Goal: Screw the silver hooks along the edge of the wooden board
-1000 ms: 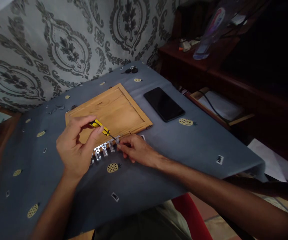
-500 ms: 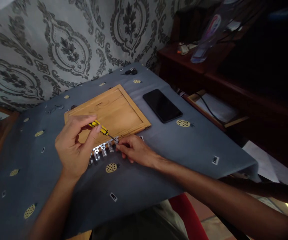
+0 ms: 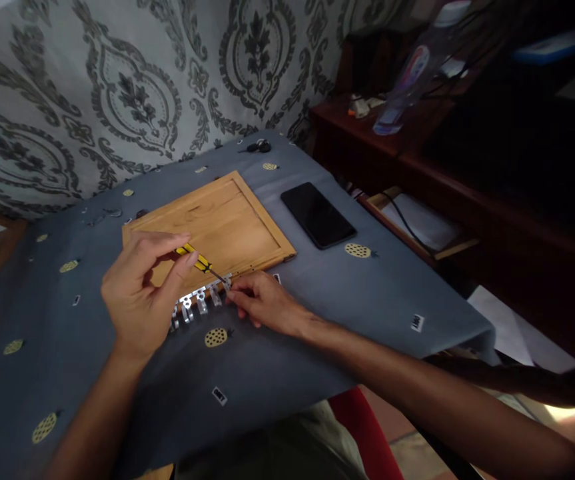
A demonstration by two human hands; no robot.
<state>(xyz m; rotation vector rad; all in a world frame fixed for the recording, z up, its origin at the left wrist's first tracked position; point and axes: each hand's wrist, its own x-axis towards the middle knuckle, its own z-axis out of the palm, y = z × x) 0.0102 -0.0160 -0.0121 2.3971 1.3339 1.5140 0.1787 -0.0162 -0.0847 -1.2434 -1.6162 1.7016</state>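
Observation:
Between its thumb and fingers my left hand [image 3: 140, 287] grips a screwdriver [image 3: 198, 259] by its yellow and black handle. The shaft slants down to the right, its tip at the right end of a silver metal hook rail [image 3: 201, 301]. Along the near edge of a framed wooden board [image 3: 217, 220] lies this rail, several hooks pointing toward me. My right hand [image 3: 262, 300] pinches at the rail's right end, by the screwdriver tip. Whether a screw is there is too small to tell.
A black phone [image 3: 318, 215] lies right of the board on the blue pineapple-print tablecloth [image 3: 317, 320]. Keys [image 3: 258, 146] rest near the back edge. On a dark red desk [image 3: 327, 117] at the right stands a plastic bottle [image 3: 410, 83]. A patterned curtain [image 3: 177, 80] hangs behind.
The whole view has shifted slightly, so things sit a little further left. Both hands keep the same grip, with the screwdriver tip still at the rail's right end.

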